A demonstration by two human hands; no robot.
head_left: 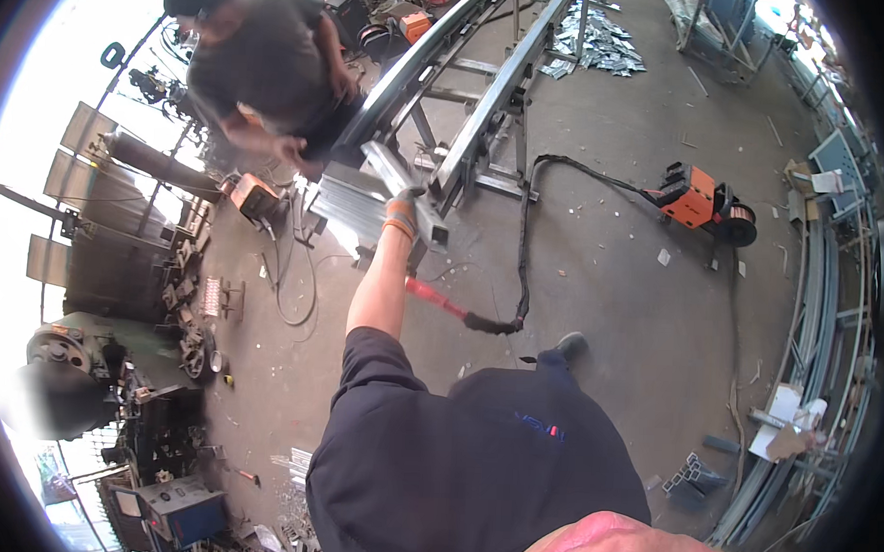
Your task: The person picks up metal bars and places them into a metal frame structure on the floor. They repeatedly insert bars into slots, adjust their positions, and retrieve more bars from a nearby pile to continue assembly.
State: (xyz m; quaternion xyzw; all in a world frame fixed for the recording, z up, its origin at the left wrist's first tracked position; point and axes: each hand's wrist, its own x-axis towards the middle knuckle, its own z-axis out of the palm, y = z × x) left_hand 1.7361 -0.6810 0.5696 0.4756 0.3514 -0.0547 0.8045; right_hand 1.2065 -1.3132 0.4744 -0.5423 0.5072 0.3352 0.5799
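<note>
My left hand (402, 212), in an orange and dark work glove, reaches forward and closes around a short, square metal tube (430, 229). The tube lies at a slant beside the near end of a long metal frame (487, 107). Close by on the left is a stack of silvery metal profiles (349, 200). Below my forearm, a red sleeve (436, 297) runs into a thick black cable (524, 240); its left end is partly hidden by the arm. My right hand is outside the view.
Across the frame's near end stands a co-worker (264, 70), hands low beside the stack. The cable trails over the floor to an orange wire-feed welder (693, 197). Another orange machine (257, 199) sits left. Metal pieces (601, 43) are heaped far back; long bars (815, 318) line the right.
</note>
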